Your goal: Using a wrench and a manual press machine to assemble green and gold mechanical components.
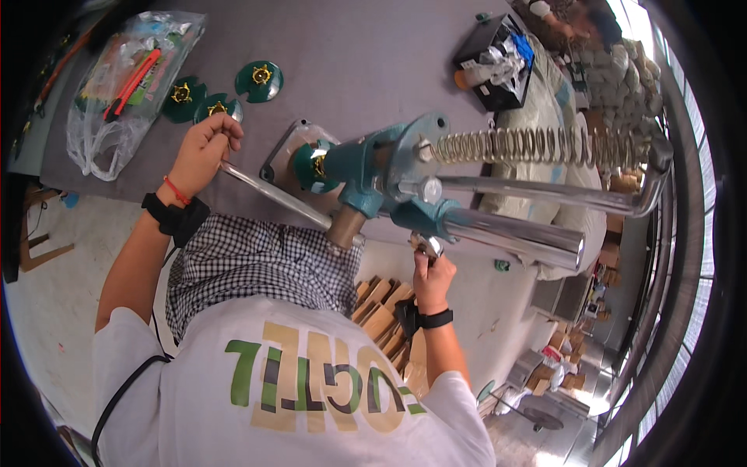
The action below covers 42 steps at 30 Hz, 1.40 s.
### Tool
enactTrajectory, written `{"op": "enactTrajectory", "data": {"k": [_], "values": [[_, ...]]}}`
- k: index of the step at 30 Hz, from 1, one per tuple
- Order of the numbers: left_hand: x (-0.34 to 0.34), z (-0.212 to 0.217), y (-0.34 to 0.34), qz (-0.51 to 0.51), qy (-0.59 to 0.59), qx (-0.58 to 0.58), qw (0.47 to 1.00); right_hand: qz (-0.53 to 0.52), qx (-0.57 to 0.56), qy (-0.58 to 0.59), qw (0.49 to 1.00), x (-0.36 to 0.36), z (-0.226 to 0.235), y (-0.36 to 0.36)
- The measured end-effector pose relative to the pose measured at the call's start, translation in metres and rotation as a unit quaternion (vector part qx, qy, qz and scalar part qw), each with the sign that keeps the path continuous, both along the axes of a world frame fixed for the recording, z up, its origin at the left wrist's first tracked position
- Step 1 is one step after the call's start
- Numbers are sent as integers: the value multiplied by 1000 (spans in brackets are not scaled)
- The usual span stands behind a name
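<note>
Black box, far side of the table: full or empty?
Not empty: crumpled clear plastic and something blue show inside the black box. Cannot tell how deep the contents go.

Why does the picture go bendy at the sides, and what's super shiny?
Head view: the fisheye lens bends straight edges toward the rim; head view again: panels at far right glare white, while the spring and thick tube gleam.

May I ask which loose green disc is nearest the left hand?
The middle disc, partly hidden by the left hand; the left disc and right disc lie farther off.
</note>
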<state>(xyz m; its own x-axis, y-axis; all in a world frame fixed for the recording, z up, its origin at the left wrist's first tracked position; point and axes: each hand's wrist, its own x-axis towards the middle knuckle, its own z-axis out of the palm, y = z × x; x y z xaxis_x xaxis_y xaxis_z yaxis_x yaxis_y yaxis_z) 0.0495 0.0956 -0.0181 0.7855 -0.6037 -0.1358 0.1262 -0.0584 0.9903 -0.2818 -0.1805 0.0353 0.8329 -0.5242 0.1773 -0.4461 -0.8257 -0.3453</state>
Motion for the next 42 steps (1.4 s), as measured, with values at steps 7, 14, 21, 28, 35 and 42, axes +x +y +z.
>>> {"op": "enactTrajectory", "data": {"k": [7,14,21,28,35,42], "values": [[-3,1,3,-7,12,-1,1000,-40,59,-82,994,5,-54,8],[1,3,0,1,-7,1,1000,-32,154,-101,982,11,-47,8],[2,7,0,1,0,-6,1000,-61,116,-57,990,-12,-24,18],[4,0,3,6,-12,-14,1000,-90,57,34,994,-9,85,32],[4,3,1,2,-17,-8,1000,-38,-167,196,965,14,148,27],[2,2,0,-1,-3,-23,1000,-4,-238,294,926,35,177,34]]}}
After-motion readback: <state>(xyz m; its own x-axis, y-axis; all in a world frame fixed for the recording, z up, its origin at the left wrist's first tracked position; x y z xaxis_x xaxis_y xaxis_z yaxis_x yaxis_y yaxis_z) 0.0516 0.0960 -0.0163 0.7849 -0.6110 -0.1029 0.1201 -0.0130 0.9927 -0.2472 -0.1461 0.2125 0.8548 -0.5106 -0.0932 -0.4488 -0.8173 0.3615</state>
